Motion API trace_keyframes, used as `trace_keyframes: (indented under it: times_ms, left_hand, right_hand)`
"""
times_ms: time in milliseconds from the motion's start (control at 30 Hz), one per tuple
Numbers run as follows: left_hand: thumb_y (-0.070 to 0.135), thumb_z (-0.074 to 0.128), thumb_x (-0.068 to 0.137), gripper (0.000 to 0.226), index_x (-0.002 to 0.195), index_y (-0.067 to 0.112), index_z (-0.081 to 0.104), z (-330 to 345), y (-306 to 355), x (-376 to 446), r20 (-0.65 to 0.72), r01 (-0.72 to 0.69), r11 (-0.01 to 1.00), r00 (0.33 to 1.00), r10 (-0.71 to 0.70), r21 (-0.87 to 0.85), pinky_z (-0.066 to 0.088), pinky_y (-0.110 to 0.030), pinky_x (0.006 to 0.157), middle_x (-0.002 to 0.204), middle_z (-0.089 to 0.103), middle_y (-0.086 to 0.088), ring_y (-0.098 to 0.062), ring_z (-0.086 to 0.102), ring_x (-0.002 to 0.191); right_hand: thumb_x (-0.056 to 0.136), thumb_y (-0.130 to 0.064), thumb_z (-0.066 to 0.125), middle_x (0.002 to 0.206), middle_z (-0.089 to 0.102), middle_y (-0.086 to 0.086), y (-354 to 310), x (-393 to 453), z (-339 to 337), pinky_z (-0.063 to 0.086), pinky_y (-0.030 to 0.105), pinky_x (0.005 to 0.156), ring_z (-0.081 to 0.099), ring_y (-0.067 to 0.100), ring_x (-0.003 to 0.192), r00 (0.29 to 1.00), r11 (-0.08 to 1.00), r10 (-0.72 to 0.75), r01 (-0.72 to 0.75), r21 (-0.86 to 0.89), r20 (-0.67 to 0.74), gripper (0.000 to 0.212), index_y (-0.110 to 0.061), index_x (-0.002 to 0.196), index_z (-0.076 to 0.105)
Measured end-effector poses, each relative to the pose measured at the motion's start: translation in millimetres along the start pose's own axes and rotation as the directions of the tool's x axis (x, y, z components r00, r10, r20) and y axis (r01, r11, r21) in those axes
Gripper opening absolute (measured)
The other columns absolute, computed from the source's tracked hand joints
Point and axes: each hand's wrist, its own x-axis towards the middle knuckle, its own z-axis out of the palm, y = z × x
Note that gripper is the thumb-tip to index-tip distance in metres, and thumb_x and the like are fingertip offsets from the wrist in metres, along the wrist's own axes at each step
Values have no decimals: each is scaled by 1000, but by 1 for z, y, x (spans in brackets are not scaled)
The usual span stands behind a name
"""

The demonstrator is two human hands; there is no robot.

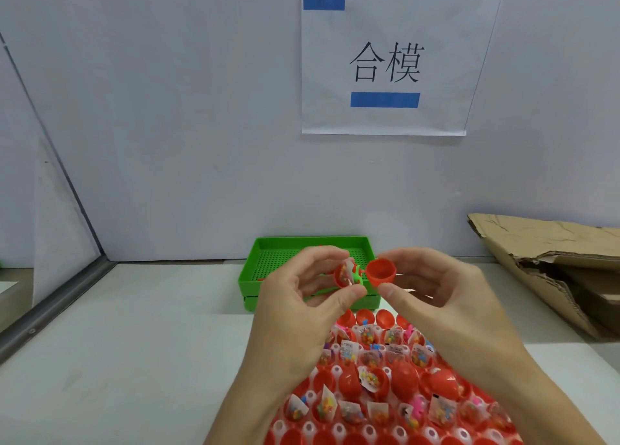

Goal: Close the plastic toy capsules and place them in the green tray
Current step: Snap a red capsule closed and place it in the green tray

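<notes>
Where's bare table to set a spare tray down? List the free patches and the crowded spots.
Free: the white table left of the green tray, out to the metal rail; also a narrower strip between the capsule rack and the cardboard. Crowded: front centre, where both hands work over the rack.

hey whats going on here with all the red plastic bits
A person is putting toy capsules together. The left hand holds a filled red half, the right hand an empty red cap, the two close but not yet joined, above the green tray. More filled halves sit in a red holder near the person. Cardboard lies to the right.
</notes>
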Motion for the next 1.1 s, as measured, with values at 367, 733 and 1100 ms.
trace_keyframes:
  times_ms: [367, 733, 1100]
  left_hand:
    - [18, 81, 78, 27, 102, 23, 71, 3, 9, -4, 114, -20, 999, 993, 17, 28, 53, -10, 78, 98, 74, 15, -1, 70, 95]
    - [8, 74, 85, 19, 96, 23, 71, 7, 9, -6, 97, -66, 990, 994, 54, 126, 55, -13, 75, 92, 73, 13, -2, 71, 91]
    - [21, 73, 87, 13, 99, 24, 72, 5, 8, -5, 104, -57, 985, 994, 41, 160, 58, -19, 78, 93, 74, 15, -1, 71, 91]
  right_hand:
    - [85, 0, 71, 88, 74, 7, -3, -3, -4, 56, 20, 72, 72, 19, 82, 995, 997, -47, 42, 58, 87, 31, -19, 109, 66]
    - [85, -13, 74, 82, 73, 0, -1, -4, -3, 59, 25, 70, 71, 15, 76, 996, 984, -56, 67, -165, 73, 16, -24, 96, 73]
    - [81, -30, 69, 82, 75, -1, -4, -4, -5, 54, 15, 64, 73, 12, 72, 991, 982, -112, 122, -144, 79, 22, -20, 100, 72]
